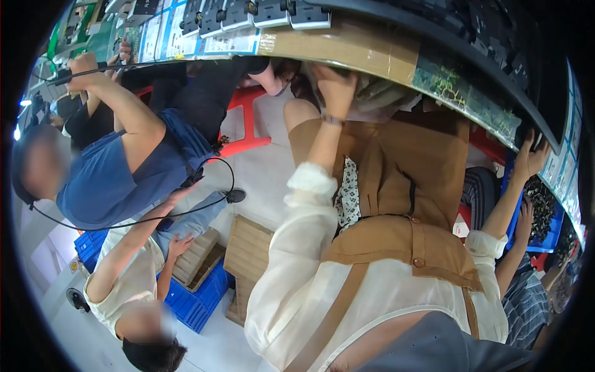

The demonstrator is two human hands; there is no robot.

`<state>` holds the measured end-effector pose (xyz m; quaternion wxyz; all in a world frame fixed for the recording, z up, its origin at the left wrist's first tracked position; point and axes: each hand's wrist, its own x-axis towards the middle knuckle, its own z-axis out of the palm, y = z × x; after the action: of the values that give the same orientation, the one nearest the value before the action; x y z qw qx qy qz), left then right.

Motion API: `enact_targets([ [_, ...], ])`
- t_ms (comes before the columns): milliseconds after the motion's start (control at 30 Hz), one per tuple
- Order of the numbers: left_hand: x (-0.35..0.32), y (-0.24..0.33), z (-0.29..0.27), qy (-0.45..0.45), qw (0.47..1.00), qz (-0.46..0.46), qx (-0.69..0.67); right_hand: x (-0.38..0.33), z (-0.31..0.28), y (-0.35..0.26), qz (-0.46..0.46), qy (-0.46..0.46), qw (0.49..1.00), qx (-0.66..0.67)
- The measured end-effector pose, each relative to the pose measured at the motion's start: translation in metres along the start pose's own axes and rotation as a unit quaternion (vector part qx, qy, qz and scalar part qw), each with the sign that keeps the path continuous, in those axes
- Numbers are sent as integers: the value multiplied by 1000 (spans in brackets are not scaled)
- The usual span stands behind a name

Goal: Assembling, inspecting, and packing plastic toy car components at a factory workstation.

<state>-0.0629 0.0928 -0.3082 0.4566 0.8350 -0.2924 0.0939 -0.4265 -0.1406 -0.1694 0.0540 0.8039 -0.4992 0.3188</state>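
Observation:
My left hand (335,92) is at the underside of the table's front edge (347,51), above my lap. Its fingers are blurred and partly hidden by the edge, so their grip cannot be made out. On the right, my right hand (532,160) is closed at the corner of a large black tray (496,93) on the table, with its fingers at the rim. Several white-and-black devices (273,12) lie in a row on the table's far left part. Brown apron cloth (421,149) covers my lap.
Beside my right arm, a blue bin (555,226) holds many small dark parts, with another person's hand (525,214) at it. To the left are a red stool (248,124), cardboard trays (248,248), a blue crate (198,304) and two people. A black cable (232,180) hangs there.

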Motion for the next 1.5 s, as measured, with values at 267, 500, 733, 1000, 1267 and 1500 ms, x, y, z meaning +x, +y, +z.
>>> enact_targets([
  [267,-21,-3,-53,-139,989,8,43,-81,-18,-151,-263,-139,915,273],
  [500,-59,29,-103,-271,957,71,77,-55,87,-252,-149,-583,792,104],
  [733,-80,-8,-131,-268,949,-25,166,-93,111,-224,-444,-381,804,110],
  [1000,-3,34,-46,-212,951,108,196,-123,106,-212,-408,-327,833,182],
  [1267,28,-80,-86,-64,608,-506,-608,-128,100,-203,-358,-339,844,211],
  [1500,-12,-53,-117,171,969,-171,-45,-150,84,-188,-389,-373,815,210],
])
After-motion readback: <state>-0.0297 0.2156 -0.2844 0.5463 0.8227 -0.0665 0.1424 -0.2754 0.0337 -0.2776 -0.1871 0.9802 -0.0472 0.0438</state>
